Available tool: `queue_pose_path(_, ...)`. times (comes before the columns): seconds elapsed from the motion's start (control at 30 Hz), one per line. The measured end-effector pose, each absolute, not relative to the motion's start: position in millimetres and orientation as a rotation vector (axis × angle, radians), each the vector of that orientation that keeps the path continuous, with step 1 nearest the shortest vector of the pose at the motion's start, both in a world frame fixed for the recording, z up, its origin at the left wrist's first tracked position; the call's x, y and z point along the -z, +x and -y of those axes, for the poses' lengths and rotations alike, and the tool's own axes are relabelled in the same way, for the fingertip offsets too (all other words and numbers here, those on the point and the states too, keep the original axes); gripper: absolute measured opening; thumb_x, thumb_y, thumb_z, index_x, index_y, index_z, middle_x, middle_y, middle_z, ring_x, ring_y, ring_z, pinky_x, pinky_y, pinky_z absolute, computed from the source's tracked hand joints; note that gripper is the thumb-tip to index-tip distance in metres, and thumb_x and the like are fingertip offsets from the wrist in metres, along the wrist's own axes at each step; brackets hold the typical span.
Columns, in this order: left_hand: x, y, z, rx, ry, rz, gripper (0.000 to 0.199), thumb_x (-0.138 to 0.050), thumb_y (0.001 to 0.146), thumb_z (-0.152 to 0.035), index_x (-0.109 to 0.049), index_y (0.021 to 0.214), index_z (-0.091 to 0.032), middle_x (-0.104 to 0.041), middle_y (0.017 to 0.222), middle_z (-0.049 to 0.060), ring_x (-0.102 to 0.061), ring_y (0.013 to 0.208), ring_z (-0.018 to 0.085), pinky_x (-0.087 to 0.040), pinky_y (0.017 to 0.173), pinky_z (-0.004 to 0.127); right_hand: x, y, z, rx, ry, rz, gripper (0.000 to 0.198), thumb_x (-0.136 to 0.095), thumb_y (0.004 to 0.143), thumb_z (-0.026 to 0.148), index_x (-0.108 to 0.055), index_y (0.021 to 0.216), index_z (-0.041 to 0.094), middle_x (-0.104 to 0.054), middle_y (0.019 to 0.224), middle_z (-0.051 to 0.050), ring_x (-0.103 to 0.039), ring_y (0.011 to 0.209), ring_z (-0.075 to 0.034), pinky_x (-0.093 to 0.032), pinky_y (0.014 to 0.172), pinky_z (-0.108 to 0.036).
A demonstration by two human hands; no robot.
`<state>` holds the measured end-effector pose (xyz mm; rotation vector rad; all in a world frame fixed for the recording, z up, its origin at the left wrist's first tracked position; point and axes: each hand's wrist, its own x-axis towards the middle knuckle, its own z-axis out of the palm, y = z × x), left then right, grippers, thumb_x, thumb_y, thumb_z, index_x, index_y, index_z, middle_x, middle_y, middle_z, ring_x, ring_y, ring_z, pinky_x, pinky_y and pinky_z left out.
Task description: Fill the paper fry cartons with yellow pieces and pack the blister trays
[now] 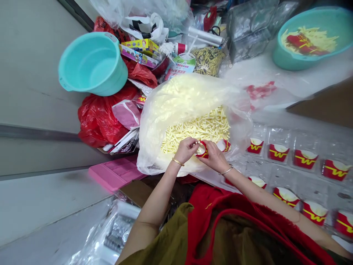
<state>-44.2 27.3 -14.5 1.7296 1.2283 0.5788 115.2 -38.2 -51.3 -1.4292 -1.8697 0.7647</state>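
Observation:
My right hand [213, 154] grips a small red fry carton [204, 150] with a white inside, over the near edge of a large clear plastic bag [151, 136]. Fingers of my left hand [187, 150] are pinched on a few pale fries [196, 144] at the carton's mouth. A heap of thin, pale yellow fries [201, 127] lies in the opened bag, just beyond both hands. Another red carton [226, 145] rests at the right side of the heap, close to my right hand.
On the right, red cartons with a yellow mark [278, 152] sit in rows of clear plastic trays. One turquoise basin [118, 70] stands at left on red bags [102, 117]; another basin [292, 62] at upper right holds fries and a carton. A pink tray [110, 175] lies lower left.

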Motion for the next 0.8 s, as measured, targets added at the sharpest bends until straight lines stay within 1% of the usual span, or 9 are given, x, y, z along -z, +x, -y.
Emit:
queue_pose_path(0.1,15.7,-44.8,-24.5,-0.602,1.691,-1.159,0.018,-0.061,0.080,-0.031,-0.069,0.086,-0.016,-0.056,0.074,0.002,-0.051,0.067,0.010,-0.042,0.061,0.022,53.1,119.8,42.4,-0.806,-1.458,1.810,0.065,-0.063,0.078,0.036,-0.032,0.132,0.021,-0.051,0.120,-0.013,-0.048,0.113,-0.031,-0.043,0.095,-0.049)
queue_pose_path(0.2,14.4,-48.1,-23.1,-0.602,1.476,-1.131,0.026,-0.060,0.081,-0.037,-0.069,0.095,-0.016,-0.056,0.078,0.003,-0.051,0.062,0.008,-0.042,0.056,0.021,56.1,123.3,45.9,-0.818,-1.481,1.757,0.067,-0.064,0.076,0.038,-0.032,0.132,0.021,-0.051,0.120,-0.013,-0.049,0.113,-0.029,-0.043,0.096,-0.047)
queue_pose_path(0.27,12.8,-50.0,-22.5,-0.593,1.381,-1.143,0.028,-0.061,0.080,-0.038,-0.069,0.094,-0.016,-0.055,0.074,0.001,-0.049,0.057,0.007,-0.040,0.052,0.019,58.0,124.3,47.5,-0.804,-1.481,1.751,0.068,-0.065,0.076,0.039,-0.032,0.132,0.021,-0.051,0.119,-0.013,-0.049,0.112,-0.028,-0.044,0.096,-0.046)
queue_pose_path(0.33,11.5,-50.2,-21.8,-0.584,1.335,-1.157,0.027,-0.062,0.079,-0.038,-0.069,0.090,-0.015,-0.054,0.070,0.000,-0.048,0.056,0.007,-0.040,0.052,0.018,59.1,124.1,48.6,-0.795,-1.483,1.754,0.067,-0.065,0.076,0.039,-0.032,0.132,0.020,-0.051,0.118,-0.013,-0.049,0.111,-0.029,-0.044,0.095,-0.047)
queue_pose_path(0.4,11.2,-48.1,-20.1,-0.586,1.325,-1.172,0.026,-0.063,0.078,-0.037,-0.067,0.090,-0.014,-0.054,0.068,0.000,-0.049,0.058,0.008,-0.041,0.054,0.019,59.4,123.2,49.4,-0.792,-1.482,1.765,0.067,-0.066,0.076,0.039,-0.032,0.131,0.020,-0.051,0.117,-0.013,-0.050,0.110,-0.029,-0.044,0.094,-0.047)
queue_pose_path(0.47,12.1,-43.6,-17.0,-0.596,1.379,-1.207,0.025,-0.063,0.078,-0.034,-0.063,0.093,-0.014,-0.056,0.071,0.000,-0.050,0.061,0.009,-0.043,0.057,0.020,59.7,122.0,50.3,-0.781,-1.470,1.786,0.067,-0.065,0.077,0.039,-0.032,0.132,0.020,-0.050,0.119,-0.013,-0.049,0.111,-0.029,-0.044,0.095,-0.047)
queue_pose_path(0.57,14.7,-34.4,-9.4,-0.596,1.646,-1.293,0.020,-0.061,0.080,-0.030,-0.059,0.093,-0.016,-0.057,0.078,0.001,-0.050,0.064,0.009,-0.043,0.061,0.021,62.2,121.5,52.3,-0.752,-1.447,1.841,0.067,-0.063,0.079,0.037,-0.029,0.134,0.019,-0.049,0.123,-0.014,-0.047,0.115,-0.031,-0.042,0.097,-0.048)
queue_pose_path(0.7,20.1,-20.0,5.1,-0.616,1.851,-1.310,0.016,-0.054,0.086,-0.030,-0.060,0.093,-0.016,-0.057,0.090,0.005,-0.053,0.076,0.013,-0.044,0.069,0.024,70.5,124.0,55.9,-0.731,-1.510,1.838,0.067,-0.061,0.079,0.035,-0.027,0.135,0.019,-0.048,0.124,-0.016,-0.047,0.114,-0.033,-0.043,0.095,-0.052)
queue_pose_path(0.8,23.7,-8.2,16.1,-0.572,1.944,-1.358,0.016,-0.048,0.089,-0.025,-0.063,0.090,-0.017,-0.057,0.087,0.006,-0.055,0.083,0.016,-0.044,0.075,0.027,77.2,126.0,58.8,-0.726,-1.528,1.824,0.065,-0.060,0.078,0.031,-0.029,0.134,0.018,-0.049,0.122,-0.016,-0.048,0.113,-0.032,-0.044,0.094,-0.049)
